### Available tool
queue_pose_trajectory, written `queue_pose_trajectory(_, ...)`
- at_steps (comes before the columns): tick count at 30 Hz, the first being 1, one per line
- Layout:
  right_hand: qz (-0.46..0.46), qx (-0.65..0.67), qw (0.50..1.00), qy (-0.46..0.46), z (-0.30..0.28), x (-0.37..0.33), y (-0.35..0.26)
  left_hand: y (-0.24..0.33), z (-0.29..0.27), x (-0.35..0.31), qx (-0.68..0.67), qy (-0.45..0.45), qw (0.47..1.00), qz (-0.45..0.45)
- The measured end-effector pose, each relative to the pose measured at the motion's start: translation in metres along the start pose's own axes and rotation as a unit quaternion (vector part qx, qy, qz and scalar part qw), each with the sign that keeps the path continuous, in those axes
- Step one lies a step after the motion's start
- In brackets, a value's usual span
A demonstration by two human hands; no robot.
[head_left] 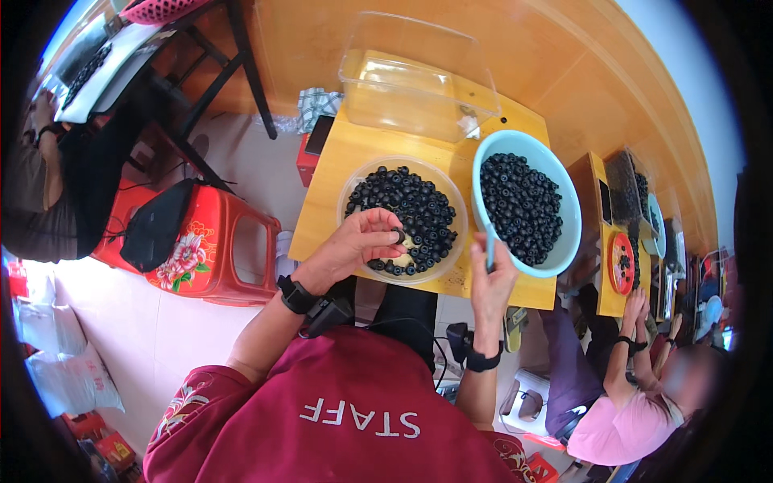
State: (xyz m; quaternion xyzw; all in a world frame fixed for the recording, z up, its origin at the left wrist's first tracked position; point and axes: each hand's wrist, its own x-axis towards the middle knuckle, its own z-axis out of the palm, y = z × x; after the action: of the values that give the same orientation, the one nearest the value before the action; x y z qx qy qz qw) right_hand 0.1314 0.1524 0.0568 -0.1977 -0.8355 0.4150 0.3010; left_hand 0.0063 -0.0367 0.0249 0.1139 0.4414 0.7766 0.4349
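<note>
My left hand [354, 244] is closed in a pinch on a small black bead [398, 235], above a round clear tray [345, 197] of loose black beads [411, 196]. A pale yellowish patch shows among the beads beneath my fingers. Upright in my right hand [493, 288] is a slim tool with a blue-grey handle [490, 251]; its kind I cannot make out. That hand is at the near left rim of a light blue basin [573, 241], which holds many more black beads [522, 205].
A clear rectangular bin [419, 80] sits at the back of the yellow table [322, 201]. At left stands a red stool [205, 249] with a black bag [159, 229]. Another person in pink [624, 427] works at a table on the right, a further person sits far left.
</note>
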Motion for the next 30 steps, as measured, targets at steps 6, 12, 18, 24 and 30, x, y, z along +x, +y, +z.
queue_pose_trajectory(6, -0.028, 0.040, 0.993, -0.103, 0.023, -0.029, -0.032, -0.015, -0.009, -0.004, -0.165, -0.043, 0.985, -0.031)
queue_pose_trajectory(12, -0.070, 0.015, 0.989, -0.130, 0.028, -0.034, -0.033, -0.018, -0.005, -0.006, -0.220, -0.040, 0.974, -0.032)
queue_pose_trajectory(18, -0.100, -0.015, 0.986, -0.131, 0.030, -0.037, -0.028, -0.016, -0.002, -0.009, -0.210, -0.043, 0.976, -0.037)
queue_pose_trajectory(24, -0.110, -0.032, 0.986, -0.124, 0.030, -0.037, -0.027, -0.018, -0.002, -0.008, -0.220, -0.040, 0.974, -0.044)
queue_pose_trajectory(30, -0.104, -0.033, 0.987, -0.121, 0.031, -0.038, -0.025, -0.020, -0.003, -0.009, -0.231, -0.039, 0.971, -0.045)
